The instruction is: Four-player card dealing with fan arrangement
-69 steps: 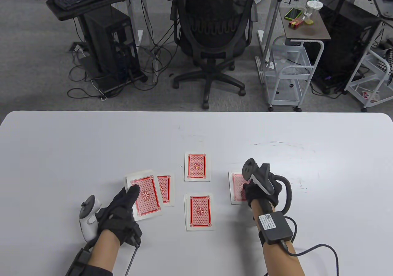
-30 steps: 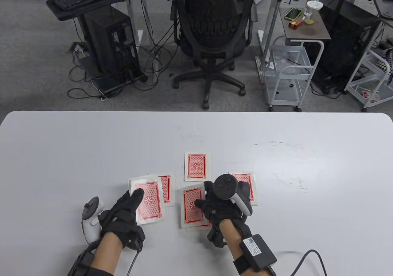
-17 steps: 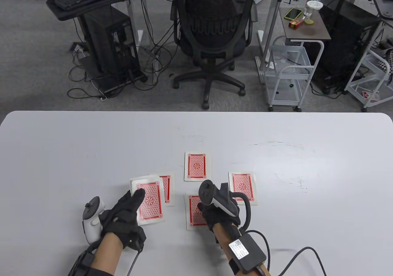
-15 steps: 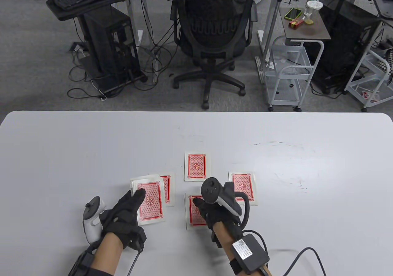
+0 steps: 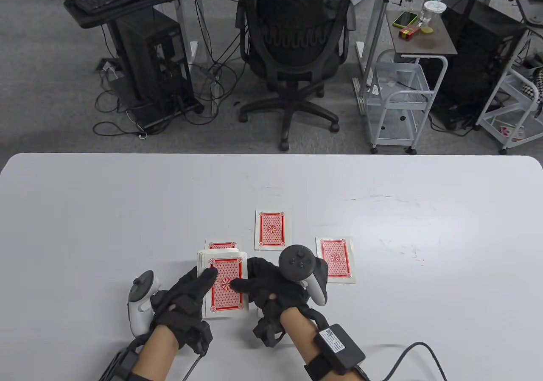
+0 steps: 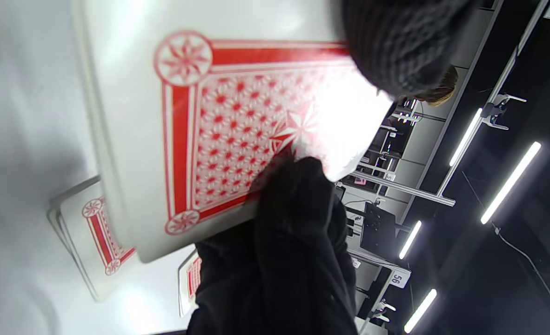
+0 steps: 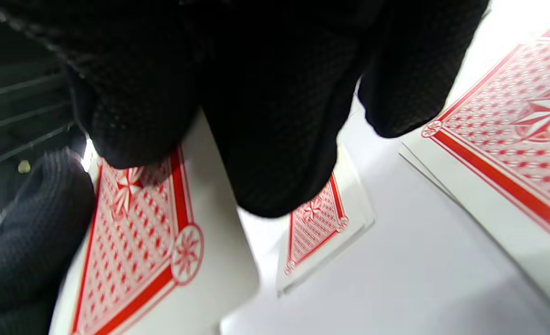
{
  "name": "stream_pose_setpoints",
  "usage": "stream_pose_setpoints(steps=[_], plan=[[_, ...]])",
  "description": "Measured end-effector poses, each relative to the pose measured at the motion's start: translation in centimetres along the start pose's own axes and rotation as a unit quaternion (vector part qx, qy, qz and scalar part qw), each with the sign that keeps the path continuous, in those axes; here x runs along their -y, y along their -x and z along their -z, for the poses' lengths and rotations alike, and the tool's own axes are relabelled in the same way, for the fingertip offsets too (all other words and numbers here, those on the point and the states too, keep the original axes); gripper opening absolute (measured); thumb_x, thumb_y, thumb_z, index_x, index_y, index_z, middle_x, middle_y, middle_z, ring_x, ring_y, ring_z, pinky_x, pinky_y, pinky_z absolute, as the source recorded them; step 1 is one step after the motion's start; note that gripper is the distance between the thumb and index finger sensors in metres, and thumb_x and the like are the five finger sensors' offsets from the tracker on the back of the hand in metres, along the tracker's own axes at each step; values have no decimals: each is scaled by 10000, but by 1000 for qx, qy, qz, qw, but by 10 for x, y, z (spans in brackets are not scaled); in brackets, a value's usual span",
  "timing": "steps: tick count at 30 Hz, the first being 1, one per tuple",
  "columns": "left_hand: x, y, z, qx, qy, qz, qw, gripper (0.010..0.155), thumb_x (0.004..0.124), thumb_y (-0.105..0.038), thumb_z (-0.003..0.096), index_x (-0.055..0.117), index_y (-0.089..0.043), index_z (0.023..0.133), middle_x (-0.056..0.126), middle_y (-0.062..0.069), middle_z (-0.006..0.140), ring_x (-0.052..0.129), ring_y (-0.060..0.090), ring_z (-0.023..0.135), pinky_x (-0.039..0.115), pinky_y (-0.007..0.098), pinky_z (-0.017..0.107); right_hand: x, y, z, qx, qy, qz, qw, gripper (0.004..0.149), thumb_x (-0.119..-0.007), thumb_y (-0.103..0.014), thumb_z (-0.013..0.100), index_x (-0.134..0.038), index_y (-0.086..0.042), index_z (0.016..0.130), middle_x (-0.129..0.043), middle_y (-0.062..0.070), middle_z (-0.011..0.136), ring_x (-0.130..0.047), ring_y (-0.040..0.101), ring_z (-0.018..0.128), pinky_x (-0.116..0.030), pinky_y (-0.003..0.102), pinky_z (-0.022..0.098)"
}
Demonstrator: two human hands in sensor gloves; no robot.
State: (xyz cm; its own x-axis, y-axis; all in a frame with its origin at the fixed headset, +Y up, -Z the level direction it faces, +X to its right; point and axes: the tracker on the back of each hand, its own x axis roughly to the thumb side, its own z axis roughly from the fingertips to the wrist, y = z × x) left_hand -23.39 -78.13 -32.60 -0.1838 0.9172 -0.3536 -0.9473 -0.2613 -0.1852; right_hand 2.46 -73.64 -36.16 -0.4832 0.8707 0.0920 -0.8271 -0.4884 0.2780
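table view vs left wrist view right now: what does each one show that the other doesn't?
Only the table view: the far pile, the right pile, both trackers and the office chair. Only the left wrist view: ceiling lights and the left pile showing stacked edges beneath the deck. Both: the left hand holding the deck, and a right hand finger on its top card.

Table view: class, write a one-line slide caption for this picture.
Left hand holds the deck while right hand touches its top card; dealt cards lie face down on the table.
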Motion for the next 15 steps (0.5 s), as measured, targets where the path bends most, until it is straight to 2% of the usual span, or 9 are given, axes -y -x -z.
stream_pose_setpoints(steps=[4, 8, 12, 15], plan=[[-7, -5, -1, 18, -3, -12, 1000, 506, 803, -481, 507, 700, -279, 958, 901, -49, 895, 1035, 261, 708, 920, 434, 456, 1, 4, 6, 1, -22, 65, 998, 582, -883, -320, 447, -701, -54, 932, -928, 1, 660, -1083, 196, 452, -754, 556, 519], [-27, -13, -8, 33, -60, -36, 997, 497, 799, -483, 513, 698, -284, 958, 904, -52, 891, 1046, 252, 697, 932, 422, 450, 10, 3, 17, -5, -12, 83, 997, 587, -865, -310, 458, -682, -39, 945, -925, -4, 668, -1067, 196, 431, -756, 544, 507], [-64, -19, -17, 43, -132, -57, 989, 496, 795, -488, 520, 689, -288, 962, 896, -59, 898, 1039, 246, 708, 927, 419, 459, 16, -7, 38, -24, 6, 29, 999, 667, -877, -310, 468, -605, -7, 997, -906, 8, 685, -1023, 159, 341, -772, 524, 465], [-84, -17, -22, 36, -171, -93, 980, 497, 791, -490, 525, 680, -290, 966, 889, -61, 905, 1034, 246, 716, 924, 418, 466, 4, -17, 63, -61, -20, -57, 996, 739, -858, -305, 490, -486, 14, 1042, -838, 30, 743, -1003, 146, 352, -763, 529, 469]])
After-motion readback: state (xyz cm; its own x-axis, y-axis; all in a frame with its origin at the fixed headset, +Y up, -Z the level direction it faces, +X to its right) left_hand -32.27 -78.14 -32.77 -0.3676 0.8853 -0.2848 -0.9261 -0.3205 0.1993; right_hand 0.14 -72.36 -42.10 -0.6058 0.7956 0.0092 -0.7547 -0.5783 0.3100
